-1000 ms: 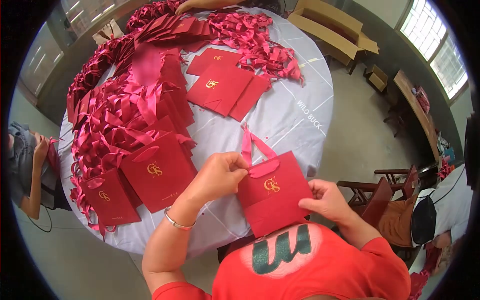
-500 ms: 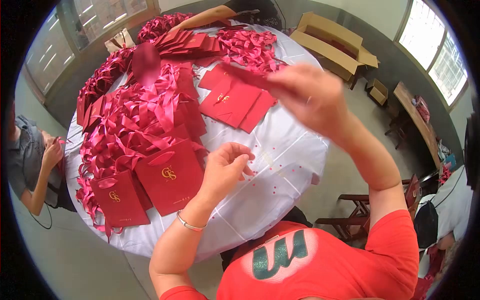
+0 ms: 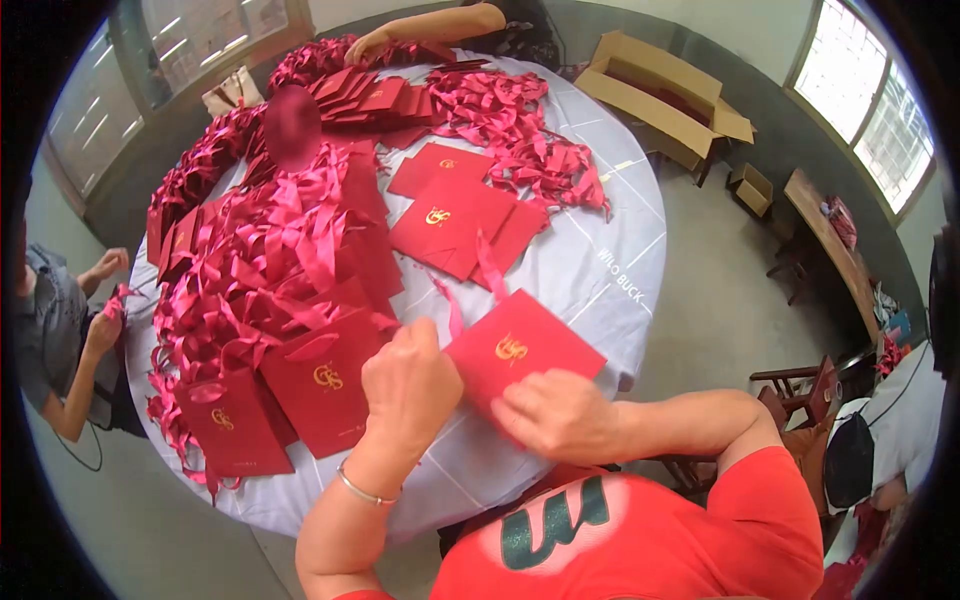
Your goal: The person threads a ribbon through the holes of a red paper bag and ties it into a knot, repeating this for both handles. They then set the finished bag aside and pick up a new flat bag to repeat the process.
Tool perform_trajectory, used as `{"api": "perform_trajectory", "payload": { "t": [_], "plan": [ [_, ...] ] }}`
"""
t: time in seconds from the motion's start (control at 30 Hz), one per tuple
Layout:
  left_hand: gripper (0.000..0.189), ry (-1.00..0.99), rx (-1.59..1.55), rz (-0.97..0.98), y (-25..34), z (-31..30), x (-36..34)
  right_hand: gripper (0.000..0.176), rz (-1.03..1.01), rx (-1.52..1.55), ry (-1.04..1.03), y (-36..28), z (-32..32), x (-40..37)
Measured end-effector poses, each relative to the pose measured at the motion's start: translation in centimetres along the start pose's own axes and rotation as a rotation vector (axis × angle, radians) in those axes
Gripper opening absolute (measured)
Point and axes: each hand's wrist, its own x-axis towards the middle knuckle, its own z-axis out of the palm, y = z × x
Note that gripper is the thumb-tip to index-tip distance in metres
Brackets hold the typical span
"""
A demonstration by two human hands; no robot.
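A red paper gift bag (image 3: 535, 335) with a gold logo and pink ribbon lies tilted in front of me. My right hand (image 3: 558, 415) is closed on its lower edge, fingers over the front. Curled into a fist, my left hand (image 3: 412, 378) is at the bag's left edge; what its fingers hold is hidden. A pink ribbon (image 3: 452, 308) runs down close to that hand. Beyond the bag lie several flat red bags (image 3: 450, 225). To the left of my left hand stand red bags (image 3: 318, 385) with ribbon handles.
A heap of ribboned bags (image 3: 270, 240) covers the left of the white-clothed round table (image 3: 625, 235). More ribbons (image 3: 500, 110) lie at the back. A co-worker's arm (image 3: 430, 28) reaches in there; another person (image 3: 75, 320) stands left. An open carton (image 3: 660, 95) stands back right.
My right hand has come down and toward me with the red bag, which now faces up in front of me. My left hand has moved slightly closer to me and closed into a fist.
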Motion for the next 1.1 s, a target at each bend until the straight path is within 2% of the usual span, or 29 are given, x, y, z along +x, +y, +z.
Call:
{"api": "perform_trajectory", "payload": {
  "t": [0.03, 0.07, 0.13, 0.17, 0.2, 0.23, 0.3, 0.33, 0.37, 0.4, 0.43, 0.5, 0.63, 0.7, 0.77, 0.83, 0.87, 0.9, 1.03, 1.1],
  "plan": [
    [0.005, 0.062, 0.014, 0.033, -0.1, 0.1, 0.1, 0.037, 0.016, 0.142, -0.028, 0.0, -0.2, 0.1],
    [0.006, 0.123, 0.027, 0.063, 0.0, 0.3, 0.3, 0.037, 0.023, 0.134, -0.029, 0.5, -0.6, 0.1],
    [0.007, 0.150, -0.085, 0.215, 0.4, 0.9, 0.6, 0.039, 0.089, 0.389, 0.129, 2.9, -1.7, 0.7],
    [0.009, 0.112, -0.125, 0.288, 0.9, 1.7, 0.3, 0.029, 0.244, 0.462, 0.220, 7.1, -1.4, 1.2],
    [0.010, 0.083, -0.126, 0.305, 1.2, 2.1, 0.1, 0.022, 0.482, 0.536, 0.251, 9.3, -1.1, 1.5],
    [0.011, 0.039, -0.118, 0.306, 1.2, 2.4, -0.1, 0.018, 0.572, 0.482, 0.283, 12.8, 0.1, 1.3],
    [0.011, 0.003, -0.117, 0.316, 1.0, 2.8, -0.2, 0.015, 0.587, 0.142, 0.336, 19.2, 2.4, 0.8],
    [0.011, 0.010, -0.111, 0.315, 1.1, 2.7, -0.3, 0.016, 0.685, 0.074, 0.292, 21.1, 3.1, 0.7],
    [0.013, -0.064, -0.111, 0.280, 1.1, 2.3, -0.3, 0.018, 0.783, 0.003, 0.248, 22.5, 3.8, 0.7],
    [0.019, -0.136, -0.111, 0.244, 1.1, 2.2, -0.3, 0.017, 0.791, -0.077, 0.199, 23.6, 4.4, 0.7],
    [0.017, -0.151, -0.115, 0.249, 1.0, 2.6, -0.4, 0.017, 0.776, -0.074, 0.202, 24.6, 5.1, 0.0],
    [0.012, -0.104, -0.098, 0.254, 0.6, 3.3, -0.7, 0.016, 0.658, -0.199, 0.058, 26.8, 6.6, -0.1],
    [0.008, -0.079, -0.143, 0.262, 0.3, 3.6, -0.8, 0.011, 0.528, -0.122, 0.168, 26.4, 7.1, 0.2],
    [0.009, -0.008, -0.151, 0.257, 0.3, 3.9, -1.0, 0.011, 0.557, -0.160, 0.178, 25.7, 6.2, 0.0],
    [0.010, 0.008, -0.190, 0.258, 0.3, 3.9, -0.9, 0.012, 0.732, -0.046, 0.162, 24.5, 4.3, 0.6],
    [0.014, -0.019, -0.214, 0.226, 0.5, 4.0, -0.8, 0.011, 0.853, 0.559, 0.267, 22.4, 1.3, 1.8],
    [0.015, -0.057, -0.248, 0.206, 0.6, 3.9, -0.7, 0.006, 0.943, 0.755, 0.169, 21.4, -0.9, 2.8],
    [0.016, -0.097, -0.281, 0.189, 0.7, 4.0, -0.5, 0.005, 0.962, 0.989, 0.173, 21.7, -1.9, 2.4],
    [0.018, -0.153, -0.305, 0.161, 1.3, 4.3, 0.0, 0.010, 0.736, 1.484, 0.405, 23.0, -4.0, 0.9],
    [0.019, -0.148, -0.300, 0.161, 1.3, 4.5, 0.2, 0.018, 0.692, 1.507, 0.524, 24.1, -4.7, 0.6]
  ]
}}
